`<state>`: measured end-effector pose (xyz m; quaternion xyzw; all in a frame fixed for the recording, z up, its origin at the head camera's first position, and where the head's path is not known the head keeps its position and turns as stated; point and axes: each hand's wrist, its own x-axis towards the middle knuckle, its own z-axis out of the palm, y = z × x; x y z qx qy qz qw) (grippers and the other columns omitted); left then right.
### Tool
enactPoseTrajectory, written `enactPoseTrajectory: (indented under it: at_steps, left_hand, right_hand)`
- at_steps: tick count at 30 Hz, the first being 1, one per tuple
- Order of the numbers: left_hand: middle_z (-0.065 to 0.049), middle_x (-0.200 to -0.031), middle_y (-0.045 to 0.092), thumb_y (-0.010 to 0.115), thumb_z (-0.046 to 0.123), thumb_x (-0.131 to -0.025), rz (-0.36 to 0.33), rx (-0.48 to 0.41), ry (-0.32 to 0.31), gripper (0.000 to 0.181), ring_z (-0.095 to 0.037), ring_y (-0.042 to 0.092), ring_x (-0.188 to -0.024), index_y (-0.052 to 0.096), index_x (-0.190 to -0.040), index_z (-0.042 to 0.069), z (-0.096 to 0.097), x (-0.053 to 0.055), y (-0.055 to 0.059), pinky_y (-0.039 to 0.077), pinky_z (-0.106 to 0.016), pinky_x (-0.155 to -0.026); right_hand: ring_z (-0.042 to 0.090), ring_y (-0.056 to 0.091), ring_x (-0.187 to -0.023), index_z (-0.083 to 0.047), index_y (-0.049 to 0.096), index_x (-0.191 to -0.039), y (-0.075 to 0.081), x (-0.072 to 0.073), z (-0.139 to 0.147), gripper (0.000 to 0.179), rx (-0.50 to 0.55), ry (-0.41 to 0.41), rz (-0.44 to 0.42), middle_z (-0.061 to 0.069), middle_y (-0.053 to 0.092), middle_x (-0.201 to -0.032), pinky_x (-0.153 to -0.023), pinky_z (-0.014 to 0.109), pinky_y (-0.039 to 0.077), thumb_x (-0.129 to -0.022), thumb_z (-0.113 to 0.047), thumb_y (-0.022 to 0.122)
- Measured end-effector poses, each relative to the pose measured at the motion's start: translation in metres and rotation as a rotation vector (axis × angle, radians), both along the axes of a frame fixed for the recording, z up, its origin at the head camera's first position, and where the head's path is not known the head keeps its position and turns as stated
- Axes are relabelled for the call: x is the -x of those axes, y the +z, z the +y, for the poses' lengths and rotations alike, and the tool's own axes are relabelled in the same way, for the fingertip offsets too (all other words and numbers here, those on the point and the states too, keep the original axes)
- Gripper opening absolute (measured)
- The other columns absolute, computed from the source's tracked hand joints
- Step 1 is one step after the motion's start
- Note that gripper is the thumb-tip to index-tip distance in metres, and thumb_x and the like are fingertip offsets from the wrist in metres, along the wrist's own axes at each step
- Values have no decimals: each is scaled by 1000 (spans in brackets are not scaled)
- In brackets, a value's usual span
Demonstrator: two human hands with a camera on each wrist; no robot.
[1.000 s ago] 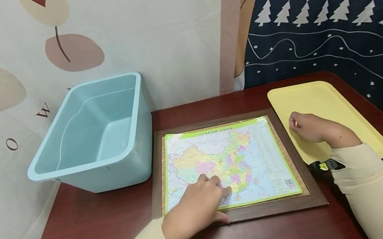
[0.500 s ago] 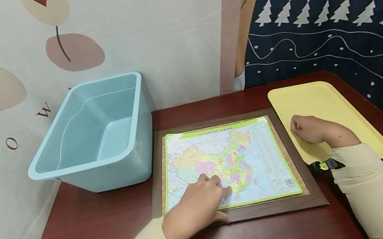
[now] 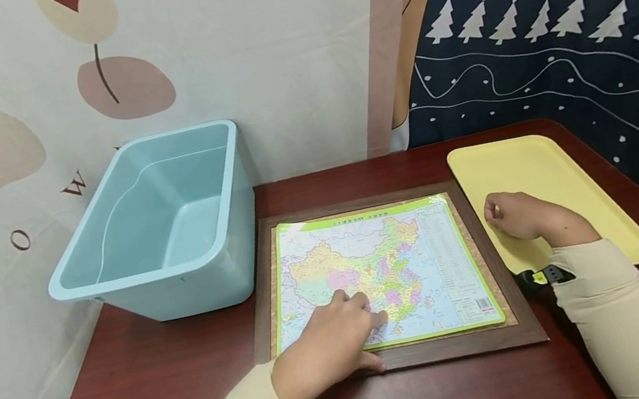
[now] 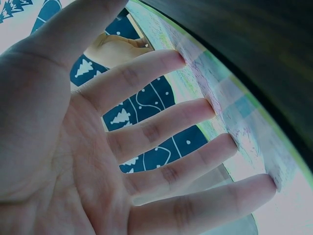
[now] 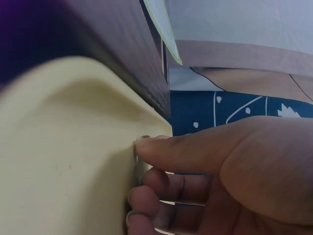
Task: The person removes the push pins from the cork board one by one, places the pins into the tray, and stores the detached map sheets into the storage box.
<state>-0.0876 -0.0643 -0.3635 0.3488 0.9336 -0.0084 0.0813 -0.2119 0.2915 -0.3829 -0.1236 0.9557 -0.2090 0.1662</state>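
Note:
A printed map [image 3: 442,243] with a green border lies on a cork board [image 3: 511,319] in a brown wooden frame [image 3: 439,352]. My left hand [image 3: 329,338] rests on the map's lower left, its fingers spread. In the left wrist view the left fingertips [image 4: 208,107] touch the map, and the thumb is at the frame's near edge in the head view. Over the yellow tray's left side is my right hand [image 3: 521,215], fingers curled, thumb against index. A small greyish thing [image 5: 140,169] shows at the right fingertips, too blurred to name. The tray [image 3: 534,159] lies under it.
To the left stands a deep light-blue tub [image 3: 242,237] beside the board. All stand on a dark red table [image 3: 154,373]. Behind it hang a pale printed cloth [image 3: 288,61] and a navy cloth [image 3: 523,75] with white trees. The tray abuts the frame's right side.
My right hand has shifted slightly toward the near side over the tray within the last second. The left hand and the map have stayed put.

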Motion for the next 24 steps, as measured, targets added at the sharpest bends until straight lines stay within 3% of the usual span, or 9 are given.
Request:
enactPoseTrajectory:
  at_steps: [4,11,24]
  left_hand:
    - [1,-105,64,81,59,-70,-5,0,2,61,-19,55,-86,71,-123,29,0,1,0,51,-31,-57]
    - [1,-106,65,81,59,-69,-5,2,0,61,-19,55,-86,71,-122,30,0,1,-1,51,-31,-56]
    - [1,-107,65,81,59,-70,-17,7,8,60,-20,55,-88,71,-123,30,0,1,-1,52,-32,-58]
  right_hand:
    - [17,47,-60,1,51,-103,4,-1,-2,6,-10,-14,13,6,51,-70,-57,30,38,-100,-5,50]
    - [19,53,-68,6,56,-119,19,-7,-16,28,3,-3,65,13,66,-85,-59,32,44,-98,-13,59]
    - [17,54,-72,7,61,-128,21,-13,-38,41,2,100,11,10,67,-91,-61,30,45,-94,-15,67]
